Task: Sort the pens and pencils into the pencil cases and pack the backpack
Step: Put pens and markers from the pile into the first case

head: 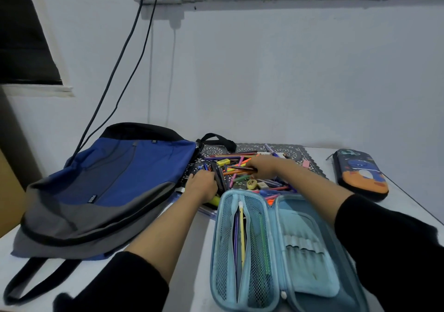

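Note:
A pile of coloured pens and pencils [236,171] lies on a dark patterned mat [295,152] in the middle of the table. My left hand [203,185] grips a bundle of dark pens at the pile's left side. My right hand [263,166] reaches over the pile and pinches pencils from it. A light blue pencil case [300,251] lies open at the front, with a few pens in its mesh pocket. A dark pencil case [360,173] with an orange and blue print lies closed at the right. The blue and grey backpack [105,186] lies flat on the left.
Erasers and a sharpener [252,184] sit among the pens. Two black cables [120,71] hang from wall sockets down behind the backpack. The wall stands close behind the table. The table's right edge [413,206] runs just past the dark case.

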